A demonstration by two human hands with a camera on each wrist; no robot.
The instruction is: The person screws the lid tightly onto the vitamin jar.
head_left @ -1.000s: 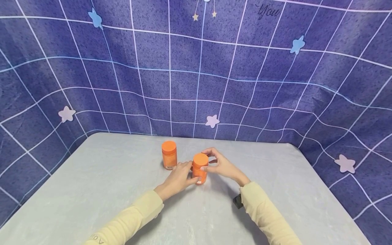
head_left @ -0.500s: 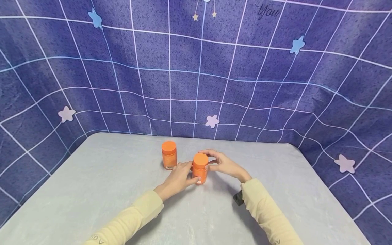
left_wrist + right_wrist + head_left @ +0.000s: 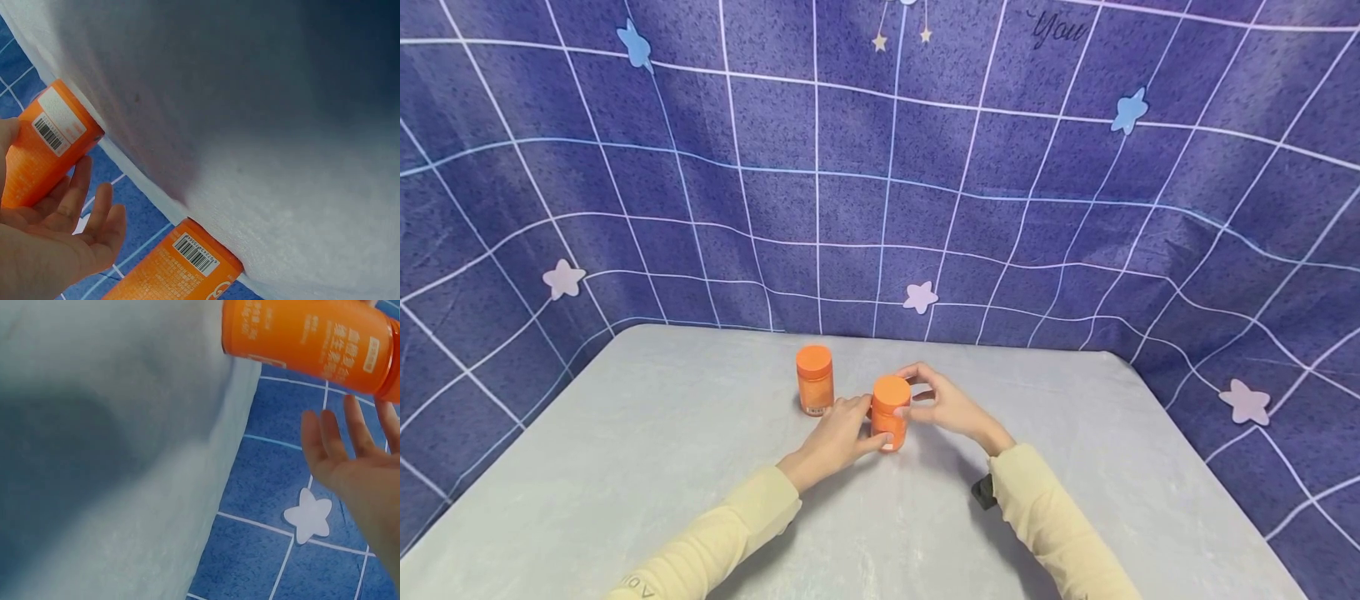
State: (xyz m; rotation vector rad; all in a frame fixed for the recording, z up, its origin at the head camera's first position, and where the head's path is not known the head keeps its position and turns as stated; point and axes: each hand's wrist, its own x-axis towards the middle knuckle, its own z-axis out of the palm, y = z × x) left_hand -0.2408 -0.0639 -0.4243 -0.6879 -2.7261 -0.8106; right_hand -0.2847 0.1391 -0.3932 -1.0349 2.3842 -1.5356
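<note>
An orange screw-top bottle [image 3: 891, 393] stands upright on the table, with its lid on. My left hand [image 3: 833, 437] grips its lower body, thumb in front and fingers behind; the left wrist view shows the thumb beside the barcode label [image 3: 52, 134]. At the lid, my right hand [image 3: 953, 410] holds on with its thumb at the front and its fingers reaching round the back. Its far fingertips are partly hidden behind the lid. The right wrist view shows the printed side of the bottle [image 3: 306, 337] and the loosely spread other fingers [image 3: 356, 428].
A second orange bottle [image 3: 815, 382] stands upright, lidded, just left of and behind the held one. Both are on a grey-covered table [image 3: 700, 375]. A dark device [image 3: 983, 492] sits under the right cuff. A blue grid-patterned curtain [image 3: 850, 208] hangs behind.
My right hand's thumb and fingers slid round the lid and back to about their earlier place. The left hand and both bottles stay where they were.
</note>
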